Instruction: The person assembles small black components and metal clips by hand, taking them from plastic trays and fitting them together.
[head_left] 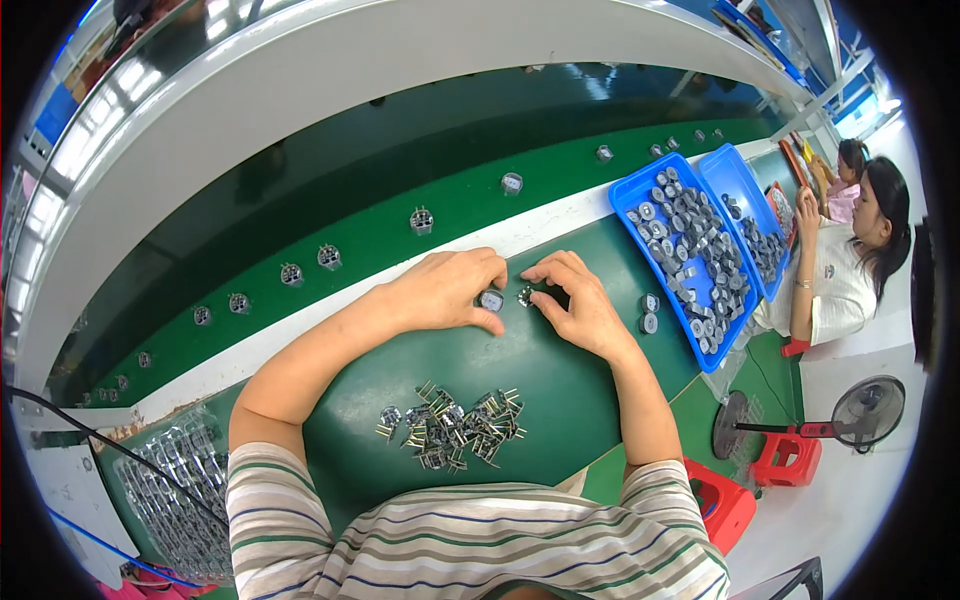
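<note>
My left hand is closed on a small grey round plastic housing, held between thumb and fingers just above the green tabletop. Facing it, my right hand pinches a small circuit board between thumb and forefinger. A narrow gap separates the two parts. Nearer my body lies a loose pile of circuit boards with metal pins sticking out. Two more grey housings rest on the table to the right of my right hand.
Beyond a white ledge, a green conveyor belt carries several spaced-out units. Two blue trays of grey housings stand at the right. Clear plastic trays lie at the left. Co-workers, red stools and a fan are further right.
</note>
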